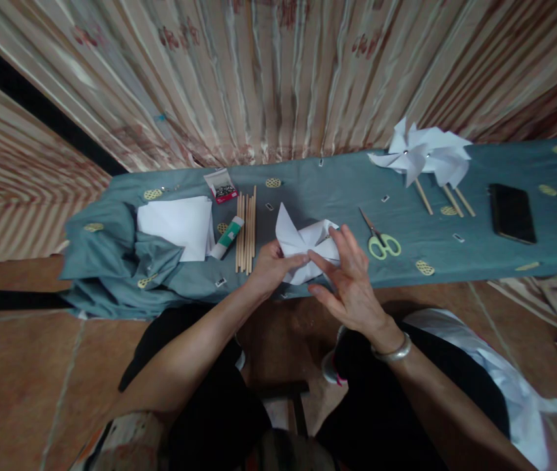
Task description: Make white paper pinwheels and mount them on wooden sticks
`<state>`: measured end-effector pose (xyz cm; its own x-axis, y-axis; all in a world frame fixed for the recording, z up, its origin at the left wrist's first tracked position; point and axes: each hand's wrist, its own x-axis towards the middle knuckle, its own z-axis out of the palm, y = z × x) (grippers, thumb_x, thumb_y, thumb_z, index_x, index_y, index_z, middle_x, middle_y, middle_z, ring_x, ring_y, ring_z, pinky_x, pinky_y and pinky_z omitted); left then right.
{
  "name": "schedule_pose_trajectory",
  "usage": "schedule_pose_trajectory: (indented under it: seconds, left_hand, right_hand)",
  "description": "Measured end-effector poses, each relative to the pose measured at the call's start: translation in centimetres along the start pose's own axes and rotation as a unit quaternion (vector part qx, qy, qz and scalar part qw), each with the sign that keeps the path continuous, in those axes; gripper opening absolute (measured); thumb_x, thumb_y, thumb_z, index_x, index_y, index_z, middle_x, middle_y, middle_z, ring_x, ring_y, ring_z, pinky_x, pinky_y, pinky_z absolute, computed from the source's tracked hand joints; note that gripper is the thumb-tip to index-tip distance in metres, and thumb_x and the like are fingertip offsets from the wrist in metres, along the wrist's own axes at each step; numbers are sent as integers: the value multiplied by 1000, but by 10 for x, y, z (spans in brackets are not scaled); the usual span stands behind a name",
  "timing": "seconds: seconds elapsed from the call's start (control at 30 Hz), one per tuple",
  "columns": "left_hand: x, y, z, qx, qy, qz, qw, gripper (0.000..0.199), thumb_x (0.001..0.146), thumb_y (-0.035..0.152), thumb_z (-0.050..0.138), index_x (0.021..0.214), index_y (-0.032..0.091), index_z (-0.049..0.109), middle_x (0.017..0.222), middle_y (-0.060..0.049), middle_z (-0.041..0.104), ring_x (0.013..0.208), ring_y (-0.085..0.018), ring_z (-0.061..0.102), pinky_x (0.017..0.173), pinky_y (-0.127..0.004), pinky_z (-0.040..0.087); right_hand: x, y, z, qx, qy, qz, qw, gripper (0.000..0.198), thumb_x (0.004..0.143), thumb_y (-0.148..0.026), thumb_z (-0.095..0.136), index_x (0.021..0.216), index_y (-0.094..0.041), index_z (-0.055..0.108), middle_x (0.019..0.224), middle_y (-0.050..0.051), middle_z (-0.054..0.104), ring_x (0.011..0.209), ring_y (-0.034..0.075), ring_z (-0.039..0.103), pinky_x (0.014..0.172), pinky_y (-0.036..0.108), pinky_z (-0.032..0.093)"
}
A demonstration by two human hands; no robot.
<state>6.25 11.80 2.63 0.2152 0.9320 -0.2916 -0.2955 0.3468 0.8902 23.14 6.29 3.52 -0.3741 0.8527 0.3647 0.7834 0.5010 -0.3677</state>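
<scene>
A white paper pinwheel [303, 243] with its corners folded toward the middle is between my hands, over the table's near edge. My left hand [274, 265] pinches its left side, the thumb pressed near the centre and the other fingers partly hidden underneath. On the right, my right hand [350, 281] has its fingers spread. Its index fingertip touches the paper near the centre, while the thumb stands away from it. Light wooden sticks [246, 235] lie just left of my left hand. Scissors with yellow-green handles [379, 242] rest right of my right hand.
On the blue-green tablecloth [337, 190] are a stack of white paper [175, 226], a green-and-white tube [228, 237] and an open small box of dark pieces [221, 187]. White pinwheels on sticks [425, 154] and a black phone [512, 212] lie right. Curtains [278, 78] hang behind.
</scene>
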Motion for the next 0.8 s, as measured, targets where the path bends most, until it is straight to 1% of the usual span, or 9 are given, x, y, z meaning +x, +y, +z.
schedule_pose_trajectory:
  seconds: [0.1,0.23,0.4,0.53,0.63,0.8]
  left_hand:
    - [-1,2,-1,-17,-3,-9,1000,31,51,25,86,77,15,72,76,-2,73,67,-15,63,68,-28,49]
    - [-1,2,-1,-24,-11,-9,1000,31,50,25,86,76,13,72,74,-2,72,64,-14,62,67,-26,49]
    - [0,2,-2,-20,-5,-15,1000,34,46,25,86,73,12,71,71,-2,72,61,-14,61,63,-26,48]
    - [-1,2,-2,-23,4,-23,999,33,46,24,85,73,12,71,72,-3,72,62,-14,62,64,-26,48]
    - [-2,2,-1,-43,16,-32,998,33,45,21,84,73,12,71,71,-2,72,62,-14,63,64,-26,49]
    - [-5,4,1,-72,34,-62,995,33,44,17,83,73,12,70,69,-2,72,60,-14,63,62,-25,48]
  right_hand:
    - [1,0,-1,27,7,10,1000,44,94,-42,49,136,-28,52,164,2,6,149,35,7,114,60,23]
    - [3,0,-2,53,17,17,998,42,94,-43,47,133,-28,56,163,1,11,149,35,9,114,61,23]
    - [3,-1,-3,78,26,16,997,40,95,-44,46,128,-26,61,163,1,16,149,35,10,115,62,21]
    - [4,-2,-4,82,28,23,996,40,95,-44,45,126,-26,62,162,1,17,149,35,11,114,62,22]
    - [4,-2,-4,80,27,16,996,40,95,-44,46,126,-25,62,162,2,17,149,35,11,114,61,21]
    - [5,-4,-4,72,27,5,997,41,94,-44,47,128,-27,60,162,2,17,149,35,11,114,61,23]
